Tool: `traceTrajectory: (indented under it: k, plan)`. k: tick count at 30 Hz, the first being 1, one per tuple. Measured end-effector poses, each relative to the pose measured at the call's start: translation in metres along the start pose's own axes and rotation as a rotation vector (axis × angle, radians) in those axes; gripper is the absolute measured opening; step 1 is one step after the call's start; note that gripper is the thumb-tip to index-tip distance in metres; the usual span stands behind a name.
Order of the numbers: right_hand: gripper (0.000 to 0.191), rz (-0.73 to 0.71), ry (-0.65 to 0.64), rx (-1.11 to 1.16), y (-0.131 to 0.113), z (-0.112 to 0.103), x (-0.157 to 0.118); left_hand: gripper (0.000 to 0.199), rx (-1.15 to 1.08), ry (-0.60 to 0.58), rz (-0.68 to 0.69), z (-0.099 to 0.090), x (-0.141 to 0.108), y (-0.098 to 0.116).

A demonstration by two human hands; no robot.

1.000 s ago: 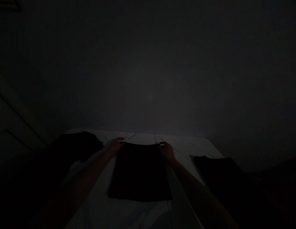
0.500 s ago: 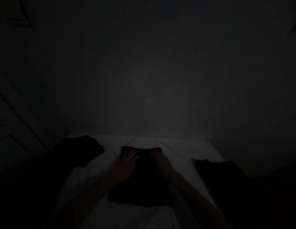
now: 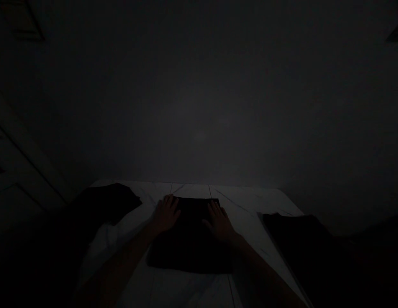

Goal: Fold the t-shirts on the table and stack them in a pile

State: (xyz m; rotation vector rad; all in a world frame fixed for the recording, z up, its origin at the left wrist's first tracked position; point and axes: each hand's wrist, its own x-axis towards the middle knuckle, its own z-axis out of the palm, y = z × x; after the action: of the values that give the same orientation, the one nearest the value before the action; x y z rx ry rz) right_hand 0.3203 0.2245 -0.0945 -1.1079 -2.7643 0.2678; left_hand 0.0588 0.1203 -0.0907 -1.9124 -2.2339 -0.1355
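A dark folded cloth, perhaps a garment, (image 3: 192,252) lies flat in the middle of a pale marble-patterned table (image 3: 246,199). My left hand (image 3: 166,214) rests flat on its far left corner, fingers spread and pointing away from me. On the far right part of the cloth lies my right hand (image 3: 219,220), its fingers stretched out and the thumb apart. Neither hand grips anything. The scene is very dark, so the cloth's folds and exact kind cannot be made out.
To the left, a dark heap of cloth (image 3: 105,201) reaches over the table. Another dark cloth (image 3: 301,239) lies flat at the right. A plain wall (image 3: 199,107) rises behind the table's far edge. A panelled door (image 3: 19,171) stands at the left.
My left hand has moved outward and away from me to the cloth's far left corner. My right hand has shifted slightly right. The cloth's far edge looks straighter.
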Motion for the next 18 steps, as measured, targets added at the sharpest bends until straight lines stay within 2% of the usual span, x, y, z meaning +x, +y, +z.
traceTrajectory:
  k: [2,4,7,8,10,14,16,18]
  plan:
    - [0.078,0.016,0.050,0.067,0.002,0.000,0.002,0.061,0.000,-0.011,-0.013,0.001,0.000,-0.002]
    - [0.072,0.065,0.183,0.201,0.008,-0.003,-0.001,0.060,-0.001,-0.016,-0.034,-0.001,-0.001,-0.003]
    - [0.066,0.284,0.466,0.442,0.021,-0.016,-0.022,0.059,-0.010,0.062,-0.038,-0.010,-0.001,0.005]
    - [0.065,0.358,0.513,0.499,0.023,-0.021,-0.035,0.058,-0.020,0.089,-0.001,-0.015,0.000,0.011]
    - [0.058,0.428,0.487,0.561,0.023,-0.029,-0.068,0.058,-0.062,0.088,0.128,-0.026,0.002,0.030]
    - [0.050,0.415,0.234,0.606,-0.004,-0.040,-0.134,0.058,-0.163,-0.065,0.376,-0.043,0.014,0.085]
    - [0.048,0.444,0.139,0.646,-0.022,-0.041,-0.155,0.059,-0.194,-0.126,0.429,-0.044,0.022,0.111]
    - [0.043,0.462,0.115,0.704,-0.036,-0.038,-0.166,0.060,-0.206,-0.166,0.442,-0.041,0.029,0.132]
